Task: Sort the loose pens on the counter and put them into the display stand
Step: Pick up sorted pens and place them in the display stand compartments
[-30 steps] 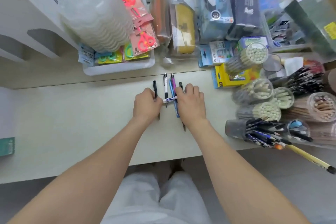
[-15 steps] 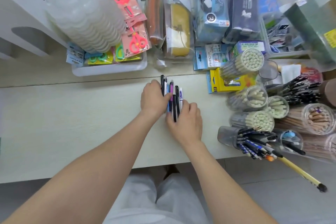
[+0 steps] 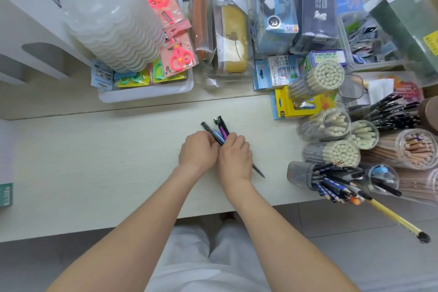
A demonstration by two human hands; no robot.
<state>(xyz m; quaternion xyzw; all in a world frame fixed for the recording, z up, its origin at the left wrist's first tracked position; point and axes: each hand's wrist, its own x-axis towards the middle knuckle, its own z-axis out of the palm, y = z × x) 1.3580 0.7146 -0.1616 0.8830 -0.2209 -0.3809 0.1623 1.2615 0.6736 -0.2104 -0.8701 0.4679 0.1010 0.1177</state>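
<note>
Head view: the left hand (image 3: 198,149) and right hand (image 3: 234,159) meet mid-desk, both curled round one bundle of pens (image 3: 219,129). The caps fan out past the knuckles and a dark tip pokes out below the right hand, low over the desk (image 3: 94,161). This looks like the gathering step, with sorting not yet done. Next, I judge, the bundle needs carrying right to the grey holder (image 3: 299,174), clear of the tilted pencil tubes (image 3: 331,152).

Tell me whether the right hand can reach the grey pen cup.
Probably yes: bare counter lies between the right hand and the grey cup just to its right. It and the left hand both grip the pens, though.
</note>
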